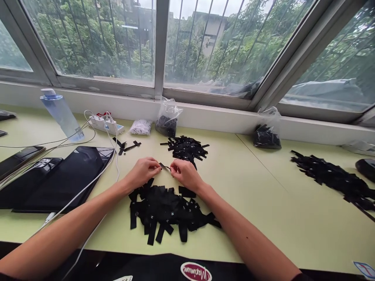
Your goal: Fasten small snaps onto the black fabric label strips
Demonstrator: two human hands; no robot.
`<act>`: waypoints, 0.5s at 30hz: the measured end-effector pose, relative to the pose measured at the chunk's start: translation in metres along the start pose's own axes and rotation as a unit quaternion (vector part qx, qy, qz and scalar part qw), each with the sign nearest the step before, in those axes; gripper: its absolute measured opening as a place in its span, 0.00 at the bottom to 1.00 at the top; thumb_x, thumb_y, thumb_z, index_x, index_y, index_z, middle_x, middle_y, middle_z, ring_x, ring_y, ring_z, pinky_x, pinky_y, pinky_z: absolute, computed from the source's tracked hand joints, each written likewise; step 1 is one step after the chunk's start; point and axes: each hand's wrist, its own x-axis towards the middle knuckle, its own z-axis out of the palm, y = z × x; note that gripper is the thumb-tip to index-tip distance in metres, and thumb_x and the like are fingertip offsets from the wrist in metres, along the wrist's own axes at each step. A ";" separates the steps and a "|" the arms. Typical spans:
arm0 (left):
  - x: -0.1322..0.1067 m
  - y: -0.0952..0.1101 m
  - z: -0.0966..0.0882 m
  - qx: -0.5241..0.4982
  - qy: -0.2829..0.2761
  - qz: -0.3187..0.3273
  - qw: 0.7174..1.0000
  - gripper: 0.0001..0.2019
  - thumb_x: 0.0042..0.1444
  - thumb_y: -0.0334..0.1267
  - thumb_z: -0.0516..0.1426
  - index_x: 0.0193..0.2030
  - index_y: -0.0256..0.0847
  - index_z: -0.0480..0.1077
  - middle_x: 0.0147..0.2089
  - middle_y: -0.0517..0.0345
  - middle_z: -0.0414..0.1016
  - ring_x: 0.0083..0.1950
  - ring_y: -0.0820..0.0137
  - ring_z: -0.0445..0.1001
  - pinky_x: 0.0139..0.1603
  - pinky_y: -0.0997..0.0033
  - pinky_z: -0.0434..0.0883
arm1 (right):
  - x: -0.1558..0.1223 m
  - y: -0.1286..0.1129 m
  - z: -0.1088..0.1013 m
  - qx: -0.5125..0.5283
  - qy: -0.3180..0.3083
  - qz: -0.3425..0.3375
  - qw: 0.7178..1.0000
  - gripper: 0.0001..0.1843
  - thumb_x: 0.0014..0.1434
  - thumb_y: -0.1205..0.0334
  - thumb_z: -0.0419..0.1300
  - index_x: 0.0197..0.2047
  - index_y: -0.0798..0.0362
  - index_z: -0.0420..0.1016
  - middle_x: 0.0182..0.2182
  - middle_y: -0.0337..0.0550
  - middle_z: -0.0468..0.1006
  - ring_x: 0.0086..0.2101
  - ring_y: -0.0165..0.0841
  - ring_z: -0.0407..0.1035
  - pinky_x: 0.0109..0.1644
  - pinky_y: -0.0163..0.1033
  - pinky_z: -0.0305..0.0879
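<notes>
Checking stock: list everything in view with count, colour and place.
Strip heaps: 3, black, centre and right
Loose strips: several, black, left of centre
Filled bags: 3, clear, back
Bottle: 1, blue, back left
Power strip: 1, white, beside bottle
Cables: several, pale, left
Flat devices: several, black, left
Rounded object: 1, black, right
Labels: 3, multicoloured, bottom edge
Table: 1, pale green, beneath
Windows: several, grey-framed, back
Trees: several, green, outside
Held strip: 1, black, centre
Left grip: 1, bare, centre
Right grip: 1, bare, centre
Forearms: 2, bare, below
</notes>
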 end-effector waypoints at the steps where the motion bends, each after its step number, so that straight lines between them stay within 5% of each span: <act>1: 0.000 -0.002 0.000 0.011 0.000 0.013 1.000 0.10 0.63 0.39 0.58 0.38 0.43 0.82 0.44 0.53 0.81 0.45 0.64 0.77 0.50 0.66 0.71 | 0.000 0.000 0.001 -0.006 -0.010 -0.005 1.000 0.07 0.59 0.72 0.58 0.31 0.52 0.70 0.27 0.37 0.72 0.28 0.28 0.64 0.34 0.34 0.57; 7: 0.001 -0.008 -0.001 0.055 -0.007 0.034 0.998 0.10 0.63 0.40 0.59 0.45 0.50 0.82 0.51 0.55 0.80 0.51 0.61 0.76 0.56 0.61 0.71 | 0.000 -0.002 0.009 -0.005 -0.015 0.010 1.000 0.06 0.58 0.72 0.59 0.32 0.52 0.70 0.30 0.37 0.71 0.29 0.28 0.63 0.35 0.34 0.58; 15: 0.000 -0.006 -0.004 0.040 0.001 0.019 0.999 0.10 0.63 0.42 0.59 0.43 0.48 0.83 0.50 0.54 0.80 0.49 0.62 0.78 0.53 0.62 0.73 | 0.003 0.002 0.010 0.050 -0.017 0.050 0.997 0.08 0.65 0.70 0.54 0.34 0.52 0.71 0.33 0.40 0.76 0.34 0.32 0.68 0.39 0.36 0.61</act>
